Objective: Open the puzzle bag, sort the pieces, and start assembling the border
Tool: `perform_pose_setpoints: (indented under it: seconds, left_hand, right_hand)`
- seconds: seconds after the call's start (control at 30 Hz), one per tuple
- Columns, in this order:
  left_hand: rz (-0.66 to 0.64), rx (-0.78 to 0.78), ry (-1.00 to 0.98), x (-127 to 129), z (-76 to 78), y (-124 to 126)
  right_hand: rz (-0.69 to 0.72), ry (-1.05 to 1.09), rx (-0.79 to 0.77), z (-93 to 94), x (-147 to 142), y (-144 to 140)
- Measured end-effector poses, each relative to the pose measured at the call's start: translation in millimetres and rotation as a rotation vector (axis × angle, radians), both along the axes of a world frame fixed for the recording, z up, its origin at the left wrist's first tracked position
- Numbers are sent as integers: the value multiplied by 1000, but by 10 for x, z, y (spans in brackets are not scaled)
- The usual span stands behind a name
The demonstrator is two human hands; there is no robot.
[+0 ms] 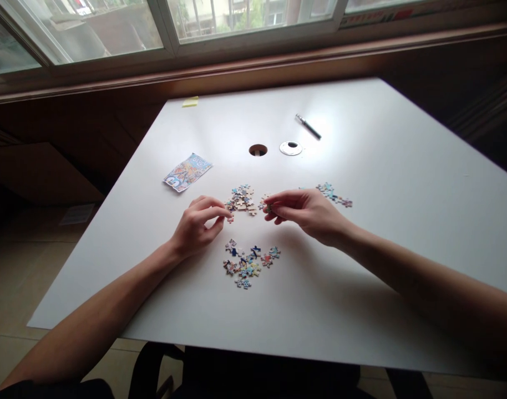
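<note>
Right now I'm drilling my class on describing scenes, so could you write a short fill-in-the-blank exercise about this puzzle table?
1. The right hand pinches a small puzzle ____.
2. The pen lies on the far part of the white ____.
3. The round cap lies just right of the ____ in the table.
4. The left hand has its fingertips at the middle pile of ____.

Missing words: piece; table; hole; puzzle pieces

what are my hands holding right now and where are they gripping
Right hand pinches a small puzzle piece by its edges at the fingertips. Left hand: cannot tell if it holds anything.
</note>
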State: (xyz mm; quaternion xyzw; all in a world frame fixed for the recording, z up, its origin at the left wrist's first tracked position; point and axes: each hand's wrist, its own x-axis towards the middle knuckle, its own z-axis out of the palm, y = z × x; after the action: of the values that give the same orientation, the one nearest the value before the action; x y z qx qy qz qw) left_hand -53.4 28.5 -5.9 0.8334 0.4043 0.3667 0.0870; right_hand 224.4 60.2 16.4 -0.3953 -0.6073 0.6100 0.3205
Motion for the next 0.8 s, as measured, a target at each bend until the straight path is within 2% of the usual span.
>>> perform_pose_setpoints:
  seconds: [0.13,0.3,0.4,0.47,0.63,0.73,0.8]
  left_hand:
    - [-11,-5,-7,1,16,-2]
    - [-39,-13,3,0,24,-9]
    - [-44,-7,-10,-6,18,-10]
    - [-42,-4,-14,-9,14,-8]
    - [-53,-1,-6,-14,12,-1]
    - [-55,-10,1,-14,12,-1]
    - [-52,-16,1,-15,10,-3]
  right_hand:
    - [-36,72,-143,-5,19,22]
    - [-9,60,-95,-48,15,40]
    - [-44,22,-46,9,73,132]
    - [-115,-91,27,95,206,260]
    - [-340,-569,378,241,786,678]
    - [-211,-767,455,204,1006,821]
    - [-114,-821,467,173,1019,830]
